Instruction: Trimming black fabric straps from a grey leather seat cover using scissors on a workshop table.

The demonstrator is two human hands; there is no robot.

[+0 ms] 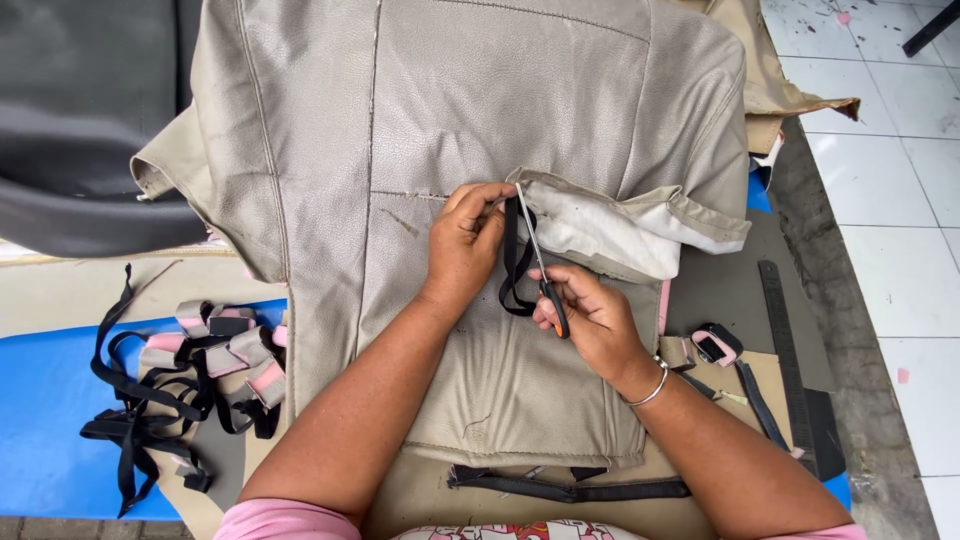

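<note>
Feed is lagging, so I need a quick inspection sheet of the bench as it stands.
Surface: blue table, mostly covered.
Job's things: beige seat cover, flap folded back; black strap; scissors, blades at the seam.
Clutter: pile of cut straps left; ruler right.
Grips: left hand pinches the strap; right hand holds the scissors.
Cables: nothing seen.
Surroundings: white tiled floor; dark seat.
</note>
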